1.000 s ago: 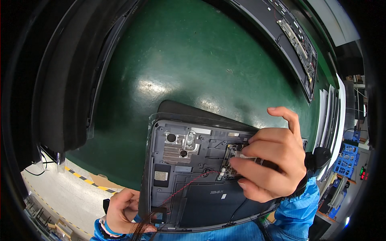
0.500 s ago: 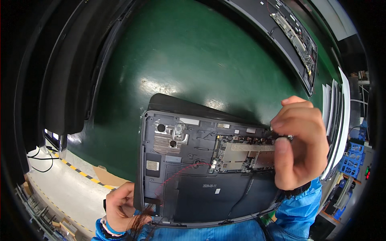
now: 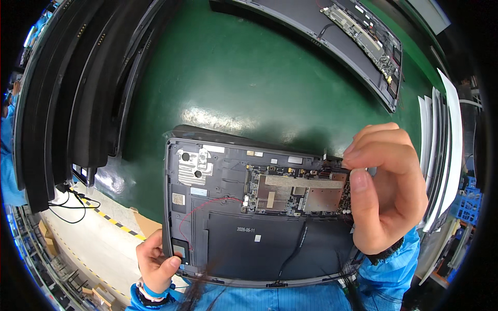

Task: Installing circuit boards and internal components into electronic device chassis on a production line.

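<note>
An opened dark grey tablet housing (image 3: 270, 259) is tilted up in front of me, its inner side facing me. My left hand (image 3: 158, 264) grips its lower left corner, thumb on the inner edge beside a small black speaker-like part (image 3: 180, 250). A long circuit board (image 3: 298, 192) with metal shields and a pale tape strip runs across the upper half, and a thin red wire (image 3: 207, 201) leads from its left end. My right hand (image 3: 386, 181) is over the board's right end, fingers curled and thumb close to the index fingertip. Whatever they pinch is hidden.
Another opened tablet housing (image 3: 290, 23) with a circuit board lies on the green table (image 3: 249, 78) at the far right. Several dark panels (image 3: 88, 93) stand in a row at left. White sheets (image 3: 441, 150) stand upright at right, near blue crates (image 3: 467, 202).
The tablet has shifted left in view and lies flatter toward me. My left thumb now rests on its inner corner. The right hand stays near the board's right end, fingers still curled.
</note>
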A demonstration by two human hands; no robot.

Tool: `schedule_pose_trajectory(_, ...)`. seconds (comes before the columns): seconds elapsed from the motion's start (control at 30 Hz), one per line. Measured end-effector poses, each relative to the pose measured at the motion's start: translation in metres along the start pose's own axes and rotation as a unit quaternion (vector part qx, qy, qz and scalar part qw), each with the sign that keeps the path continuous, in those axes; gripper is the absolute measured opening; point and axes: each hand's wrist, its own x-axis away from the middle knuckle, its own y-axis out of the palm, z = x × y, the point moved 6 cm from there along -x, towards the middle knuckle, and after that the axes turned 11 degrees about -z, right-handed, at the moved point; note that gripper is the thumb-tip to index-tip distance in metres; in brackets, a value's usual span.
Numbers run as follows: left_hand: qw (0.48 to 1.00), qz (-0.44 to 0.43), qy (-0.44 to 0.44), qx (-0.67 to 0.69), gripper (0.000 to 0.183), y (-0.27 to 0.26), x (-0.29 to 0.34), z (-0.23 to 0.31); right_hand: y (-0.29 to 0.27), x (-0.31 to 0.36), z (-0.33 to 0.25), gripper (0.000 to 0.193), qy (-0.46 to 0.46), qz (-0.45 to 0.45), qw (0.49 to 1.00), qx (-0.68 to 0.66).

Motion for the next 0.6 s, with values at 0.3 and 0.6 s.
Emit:
schedule_pose_trajectory(0.3,0.999,-0.005,0.018,0.030,0.036,0.000,0.004,-0.006,-0.030,0.065,-0.005,0.024,0.217,0.145,0.965,-0.039)
schedule_pose_trajectory(0.6,0.998,-0.029,0.045,0.025,0.031,0.002,-0.002,-0.007,-0.019,0.164,-0.008,0.065,0.413,0.249,0.798,-0.361)
